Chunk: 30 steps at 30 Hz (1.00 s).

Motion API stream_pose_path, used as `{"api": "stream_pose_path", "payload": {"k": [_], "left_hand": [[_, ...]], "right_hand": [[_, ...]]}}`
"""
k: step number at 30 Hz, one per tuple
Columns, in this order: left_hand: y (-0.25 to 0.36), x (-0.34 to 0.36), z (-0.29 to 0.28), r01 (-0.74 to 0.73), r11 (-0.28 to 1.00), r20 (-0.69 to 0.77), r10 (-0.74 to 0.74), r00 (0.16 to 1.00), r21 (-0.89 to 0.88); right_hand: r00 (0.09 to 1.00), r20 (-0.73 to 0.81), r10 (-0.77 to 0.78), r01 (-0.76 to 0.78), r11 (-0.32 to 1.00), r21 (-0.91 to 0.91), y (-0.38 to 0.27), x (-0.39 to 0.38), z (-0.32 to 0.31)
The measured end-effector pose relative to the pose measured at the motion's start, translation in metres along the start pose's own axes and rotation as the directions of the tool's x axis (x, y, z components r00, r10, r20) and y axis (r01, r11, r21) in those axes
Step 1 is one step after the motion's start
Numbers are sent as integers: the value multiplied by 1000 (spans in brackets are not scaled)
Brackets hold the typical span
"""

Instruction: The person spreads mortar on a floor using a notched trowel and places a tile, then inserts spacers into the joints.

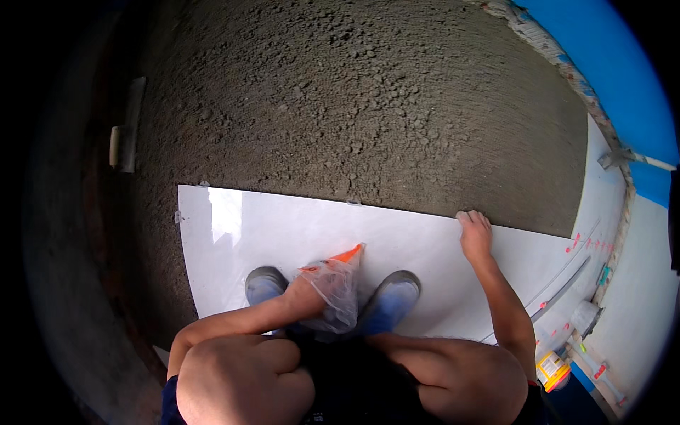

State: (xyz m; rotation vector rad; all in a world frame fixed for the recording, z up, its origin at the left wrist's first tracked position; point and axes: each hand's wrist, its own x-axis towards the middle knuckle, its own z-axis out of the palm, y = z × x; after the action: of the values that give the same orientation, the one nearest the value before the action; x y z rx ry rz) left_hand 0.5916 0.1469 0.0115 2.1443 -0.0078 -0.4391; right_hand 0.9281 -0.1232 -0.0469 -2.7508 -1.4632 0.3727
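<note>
Below me lies a large glossy white tile (411,237), its far edge against rough grey mortar (354,106). My left hand (306,294) is closed on a crumpled clear plastic bag (338,308) with an orange part at its tip, held above the tile between my shoes. At the tile's far edge, to the right, my right hand (474,230) has its fingers curled over the rim. Whatever those fingertips pinch is hidden. Small translucent clips (354,203) stick out along the far and left edges.
A trowel with a pale handle (117,145) lies on the left. Along the right, more white tiles carry red pieces (544,305), a hammer (620,156), a grey tool (586,316) and a yellow-and-white tub (552,370). Beyond them rises a blue surface (609,64).
</note>
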Motion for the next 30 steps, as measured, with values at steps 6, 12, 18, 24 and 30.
{"api": "stream_pose_path", "payload": {"k": [6, 12, 18, 24, 30], "left_hand": [[-22, -3, 22, -127, 991, -173, 119, 978, -35], [-19, -4, 25, -199, 893, 20, 209, 978, 403], [-38, -15, 44, -102, 983, -43, 110, 993, 153], [-28, -25, 28, 30, 999, 12, -30, 999, 23], [-25, -33, 20, -5, 998, -112, -3, 994, -69]], "right_hand": [[996, 65, 66, -69, 997, 42, 4, -8, 0], [994, -95, 47, -23, 970, 241, -82, 11, -42], [972, -142, -188, 229, 893, 387, -201, 72, -20], [919, -66, -390, 395, 901, 180, -214, 94, 13], [899, -306, -315, 379, 908, 181, -219, 90, 16]]}}
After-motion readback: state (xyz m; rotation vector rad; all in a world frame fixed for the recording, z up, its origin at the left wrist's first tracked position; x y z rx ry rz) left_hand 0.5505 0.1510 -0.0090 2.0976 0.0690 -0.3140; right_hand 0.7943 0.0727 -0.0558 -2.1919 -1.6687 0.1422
